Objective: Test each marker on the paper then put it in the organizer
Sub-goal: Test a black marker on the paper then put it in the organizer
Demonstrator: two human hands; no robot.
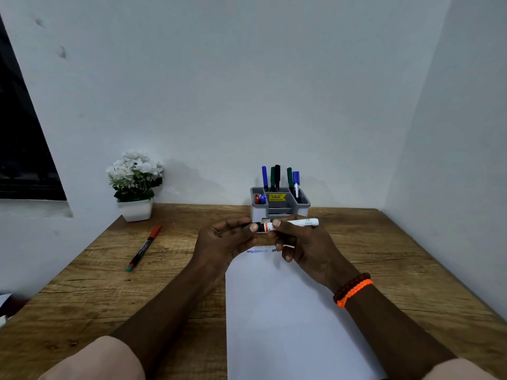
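I hold a white marker (297, 223) level above the far end of the white paper (277, 311). My right hand (303, 244) grips its barrel. My left hand (225, 239) pinches its black cap end. Blue and dark scribbles (258, 251) show on the paper just below my hands. The grey organizer (279, 205) stands behind my hands against the wall, with several blue, green and black markers upright in it. A black marker with a red cap (144, 247) lies on the table to the left.
A white pot of white flowers (135, 185) stands at the back left of the wooden table (411, 270). Walls close in the back and right sides. A dark window is at the far left.
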